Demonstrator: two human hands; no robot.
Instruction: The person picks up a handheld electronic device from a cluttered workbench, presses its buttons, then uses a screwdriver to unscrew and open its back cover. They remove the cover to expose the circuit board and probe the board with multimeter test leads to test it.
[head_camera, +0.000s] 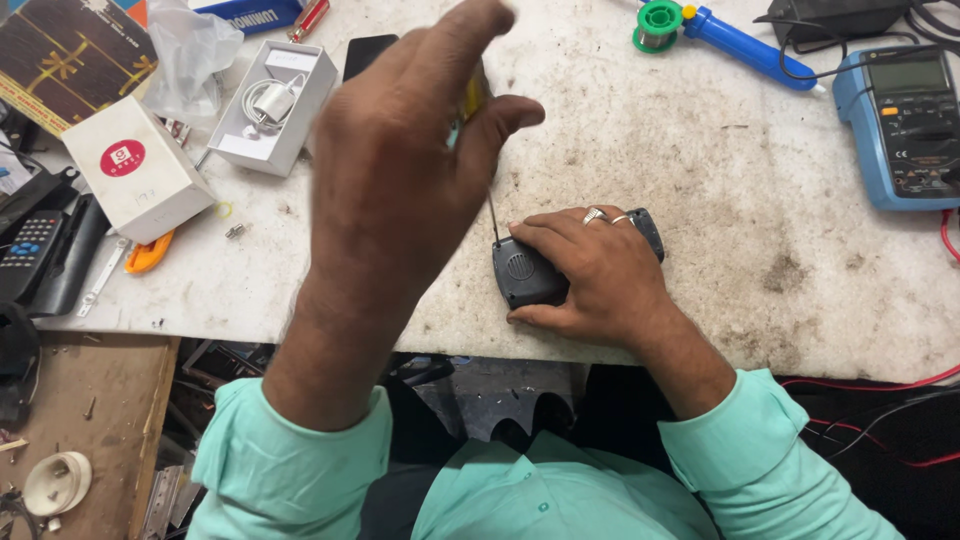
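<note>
Two hands in view, both the person's own, mint-green sleeves at the bottom edge.

Right hand (590, 265): lies palm down on one small dark grey handheld device (530, 272) with a round speaker grille, flat on the stained white worktop (700, 150). Fingers curled over the device's top and far side, thumb along its near edge, pinning it down. Two silver rings (604, 216) on that hand.

Left hand (400, 170): raised above the worktop, left of and higher than the right hand, blurred. Fingers closed round one screwdriver (480, 110) with a yellow handle, mostly hidden in the fist. Its thin metal shaft runs down from under the hand, tip meeting the device's upper left corner, just beside the right hand's fingertips.

Left of the left hand, near: one orange utility knife (148, 254), one small screw (236, 231), one closed white box with a red round label (135, 168), one black remote (28, 252). Beyond the left hand: one open white box holding a white charger and coiled cable (275, 105), one black phone (366, 52), one clear plastic bag (190, 55).

Beyond the right hand, far: one green solder spool (657, 24), one blue desoldering pump (750, 45). Far right of the right hand: one blue multimeter (905, 125), red leads (880, 382) trailing off the edge.
</note>
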